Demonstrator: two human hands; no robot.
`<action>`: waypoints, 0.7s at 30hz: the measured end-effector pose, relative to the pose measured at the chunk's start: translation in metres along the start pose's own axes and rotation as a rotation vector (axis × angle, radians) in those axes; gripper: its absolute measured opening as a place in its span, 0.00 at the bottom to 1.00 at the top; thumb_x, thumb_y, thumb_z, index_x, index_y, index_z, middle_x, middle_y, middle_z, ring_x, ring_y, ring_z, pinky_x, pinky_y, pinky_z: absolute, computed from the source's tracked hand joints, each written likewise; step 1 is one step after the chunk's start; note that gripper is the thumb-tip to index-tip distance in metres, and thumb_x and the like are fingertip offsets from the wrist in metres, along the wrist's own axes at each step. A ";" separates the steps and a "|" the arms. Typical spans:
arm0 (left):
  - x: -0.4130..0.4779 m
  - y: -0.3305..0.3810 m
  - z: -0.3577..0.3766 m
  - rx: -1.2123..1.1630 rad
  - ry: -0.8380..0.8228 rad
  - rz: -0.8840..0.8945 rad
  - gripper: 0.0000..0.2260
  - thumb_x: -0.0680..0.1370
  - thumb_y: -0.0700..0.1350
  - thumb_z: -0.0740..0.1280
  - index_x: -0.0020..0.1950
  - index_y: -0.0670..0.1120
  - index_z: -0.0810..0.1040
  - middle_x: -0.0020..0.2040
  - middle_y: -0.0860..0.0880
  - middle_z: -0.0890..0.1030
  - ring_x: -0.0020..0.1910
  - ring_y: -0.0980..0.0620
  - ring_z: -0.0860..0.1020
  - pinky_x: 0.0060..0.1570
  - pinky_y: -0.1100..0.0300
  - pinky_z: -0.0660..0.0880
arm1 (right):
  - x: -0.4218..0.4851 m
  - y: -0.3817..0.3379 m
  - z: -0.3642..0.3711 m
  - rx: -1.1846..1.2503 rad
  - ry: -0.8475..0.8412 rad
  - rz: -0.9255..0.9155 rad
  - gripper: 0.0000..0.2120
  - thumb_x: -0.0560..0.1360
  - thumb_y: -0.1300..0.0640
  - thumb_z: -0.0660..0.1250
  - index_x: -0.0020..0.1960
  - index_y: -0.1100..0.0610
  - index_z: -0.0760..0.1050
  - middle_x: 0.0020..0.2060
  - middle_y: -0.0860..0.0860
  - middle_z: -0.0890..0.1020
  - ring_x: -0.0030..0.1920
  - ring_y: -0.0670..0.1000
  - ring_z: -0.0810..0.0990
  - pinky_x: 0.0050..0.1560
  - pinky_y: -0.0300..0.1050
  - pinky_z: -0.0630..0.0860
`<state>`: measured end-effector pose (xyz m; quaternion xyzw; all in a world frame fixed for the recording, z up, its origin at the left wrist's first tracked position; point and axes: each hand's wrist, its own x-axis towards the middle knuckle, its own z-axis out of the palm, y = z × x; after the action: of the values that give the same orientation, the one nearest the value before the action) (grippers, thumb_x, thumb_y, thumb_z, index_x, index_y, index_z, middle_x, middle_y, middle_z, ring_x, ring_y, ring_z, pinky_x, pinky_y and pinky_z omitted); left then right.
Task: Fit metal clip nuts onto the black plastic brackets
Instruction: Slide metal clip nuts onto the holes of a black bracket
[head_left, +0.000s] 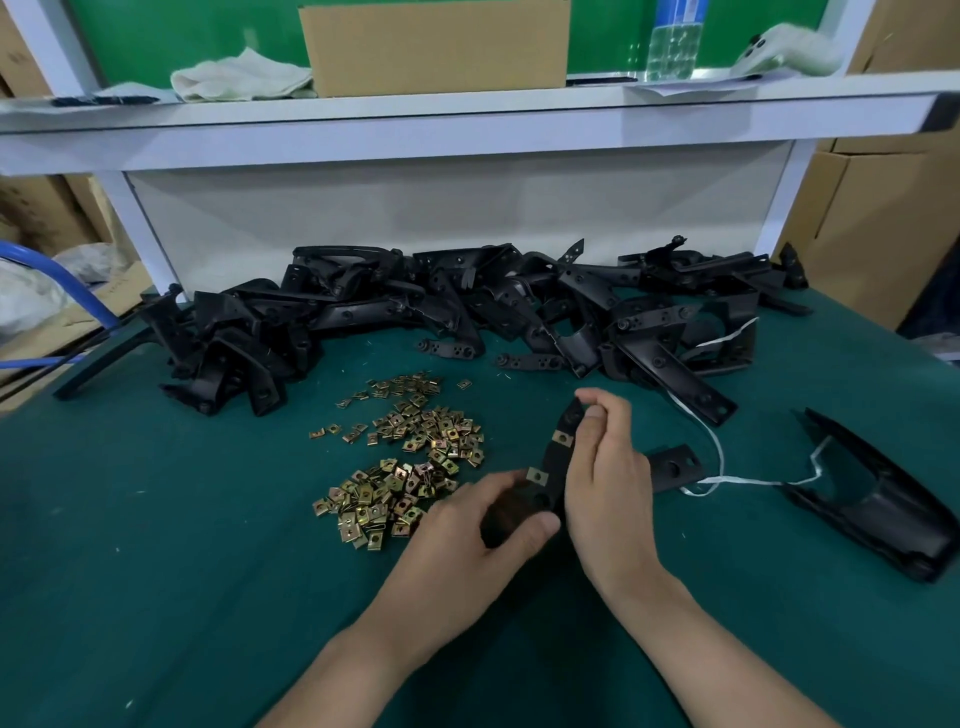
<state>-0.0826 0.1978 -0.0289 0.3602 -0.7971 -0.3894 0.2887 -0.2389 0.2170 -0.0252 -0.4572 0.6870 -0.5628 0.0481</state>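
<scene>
I hold one black plastic bracket (551, 464) just above the green table (182, 545). My left hand (478, 530) grips its near end, thumb on top. My right hand (608, 467) curls round its far arm, fingertips pinching the tip. Two brass-coloured clip nuts sit on the bracket, one clip nut (562, 438) on the upper arm and a second clip nut (537, 475) close to my left fingers. A loose heap of clip nuts (410, 457) lies to the left of my hands. A big pile of black brackets (467, 306) stretches across the back of the table.
A larger black plastic cover (878, 499) lies at the right, with a white strap (727, 475) running to it. A white shelf (467, 124) overhangs the pile, carrying a cardboard box (436, 47) and a cloth (239, 75). Cardboard boxes (872, 218) stand at the right.
</scene>
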 end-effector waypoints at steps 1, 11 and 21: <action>0.000 -0.001 0.002 0.125 0.022 0.029 0.17 0.75 0.69 0.63 0.61 0.66 0.73 0.49 0.60 0.80 0.50 0.63 0.77 0.48 0.68 0.74 | -0.002 -0.001 0.001 0.006 -0.011 -0.008 0.12 0.84 0.49 0.49 0.62 0.45 0.69 0.31 0.44 0.75 0.34 0.44 0.75 0.34 0.38 0.64; 0.003 -0.006 -0.002 0.274 0.330 0.037 0.16 0.79 0.56 0.64 0.66 0.57 0.71 0.46 0.65 0.73 0.50 0.61 0.74 0.45 0.70 0.70 | -0.012 -0.009 0.004 0.059 -0.239 -0.135 0.24 0.81 0.50 0.57 0.76 0.44 0.57 0.50 0.40 0.79 0.49 0.41 0.78 0.47 0.28 0.70; 0.006 -0.003 -0.004 0.375 0.326 -0.023 0.21 0.79 0.58 0.65 0.71 0.55 0.72 0.49 0.58 0.77 0.49 0.55 0.76 0.46 0.59 0.73 | -0.009 -0.002 0.006 0.006 -0.344 -0.148 0.41 0.77 0.64 0.63 0.75 0.32 0.46 0.41 0.42 0.79 0.39 0.45 0.78 0.41 0.38 0.74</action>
<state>-0.0818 0.1901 -0.0283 0.4747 -0.7940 -0.1749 0.3372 -0.2286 0.2188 -0.0295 -0.5957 0.6316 -0.4803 0.1247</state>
